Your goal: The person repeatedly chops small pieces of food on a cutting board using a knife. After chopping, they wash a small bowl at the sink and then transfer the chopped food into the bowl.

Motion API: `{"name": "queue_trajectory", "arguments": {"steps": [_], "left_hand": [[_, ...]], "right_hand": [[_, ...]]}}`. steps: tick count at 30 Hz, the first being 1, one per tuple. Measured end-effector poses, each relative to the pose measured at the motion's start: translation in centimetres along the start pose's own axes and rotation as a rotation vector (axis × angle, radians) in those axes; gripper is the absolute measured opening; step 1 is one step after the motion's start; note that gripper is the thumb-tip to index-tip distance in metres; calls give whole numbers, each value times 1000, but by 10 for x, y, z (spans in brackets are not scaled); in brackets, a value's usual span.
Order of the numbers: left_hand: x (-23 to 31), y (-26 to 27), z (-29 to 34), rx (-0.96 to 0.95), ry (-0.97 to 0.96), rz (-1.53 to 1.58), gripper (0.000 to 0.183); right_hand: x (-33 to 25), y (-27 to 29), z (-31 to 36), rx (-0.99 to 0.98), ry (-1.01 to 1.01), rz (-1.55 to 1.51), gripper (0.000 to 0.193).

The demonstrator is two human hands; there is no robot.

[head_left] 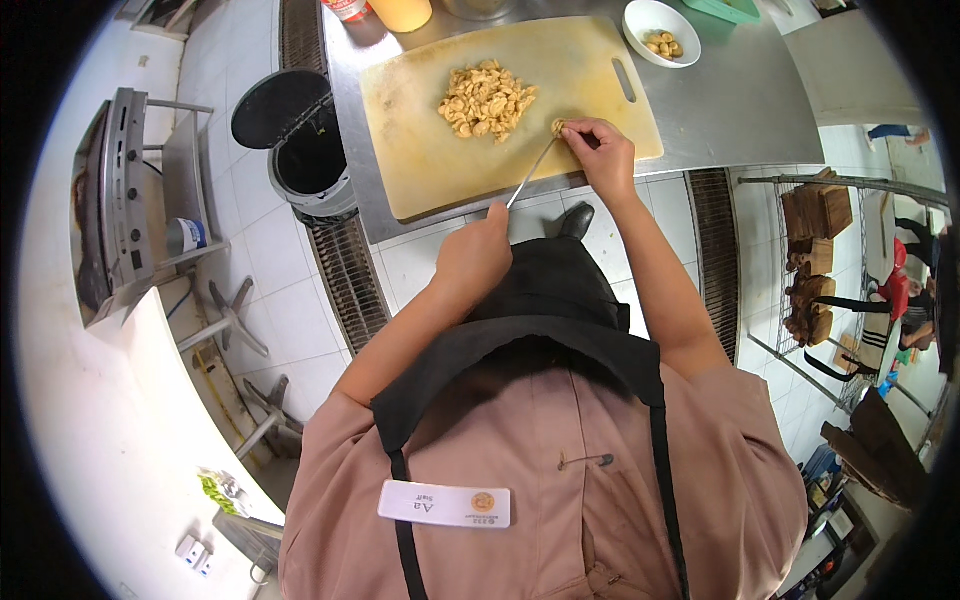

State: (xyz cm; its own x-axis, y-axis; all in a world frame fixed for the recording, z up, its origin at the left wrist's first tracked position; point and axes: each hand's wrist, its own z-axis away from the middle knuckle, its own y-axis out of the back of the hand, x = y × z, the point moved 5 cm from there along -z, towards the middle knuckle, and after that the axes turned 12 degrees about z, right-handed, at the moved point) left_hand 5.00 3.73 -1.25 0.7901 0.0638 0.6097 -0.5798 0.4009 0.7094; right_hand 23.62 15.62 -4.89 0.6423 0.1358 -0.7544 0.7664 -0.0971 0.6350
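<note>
My left hand (475,248) is closed around the handle of a knife (534,170), its thin blade slanting up and right over the near edge of the cutting board (420,160). Between the fingertips of my right hand (603,150) is a small tan mushroom (557,127), held on the right half of the board, with the blade's tip against or just beside it. A heap of sliced mushrooms (488,100) lies left of it on the yellowed board. Several whole mushrooms (660,44) sit in a white bowl (690,56) beyond the board's far right corner.
The steel table (750,110) carries a container of yellow contents (402,12), a red-labelled can (347,8) and a green tray (728,8) along its far side. A lidded bin (310,165) stands open at its left. Wooden boards (815,215) fill a wire rack on the right.
</note>
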Motion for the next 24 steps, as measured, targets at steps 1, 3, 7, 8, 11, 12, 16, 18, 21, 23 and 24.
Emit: {"name": "queue_trajectory", "arguments": {"steps": [1, 3, 7, 8, 11, 12, 16, 18, 21, 23, 24], "left_hand": [[0, 0, -3, 1, 4, -1, 18], [3, 3, -6, 6, 12, 0, 17], [11, 15, 3, 11, 10, 48, 15], [12, 16, 7, 8, 11, 52, 14], [7, 11, 11, 21, 7, 59, 14], [7, 8, 11, 26, 0, 61, 14], [6, 4, 9, 28, 1, 70, 15], [4, 1, 6, 12, 7, 59, 15], [2, -4, -3, 11, -3, 48, 15], [-4, -12, -12, 4, -11, 79, 15], [-3, -11, -14, 2, -16, 95, 17]], "right_hand": [[0, 1, 0, 10, 26, 9, 15], [0, 2, 0, 17, 52, 8, 15], [3, 2, 1, 15, 32, -20, 15], [4, 2, 1, 17, 22, -22, 15], [-1, 3, 2, -12, -26, -34, 14], [1, 3, 2, -7, -24, -29, 14], [7, 1, 1, 12, -1, -2, 13], [6, 2, 1, 11, 2, 9, 14], [5, 2, -1, 0, -6, 16, 14], [5, 2, -1, -4, 4, 17, 15], [5, 2, -1, -2, 7, 24, 14]]}}
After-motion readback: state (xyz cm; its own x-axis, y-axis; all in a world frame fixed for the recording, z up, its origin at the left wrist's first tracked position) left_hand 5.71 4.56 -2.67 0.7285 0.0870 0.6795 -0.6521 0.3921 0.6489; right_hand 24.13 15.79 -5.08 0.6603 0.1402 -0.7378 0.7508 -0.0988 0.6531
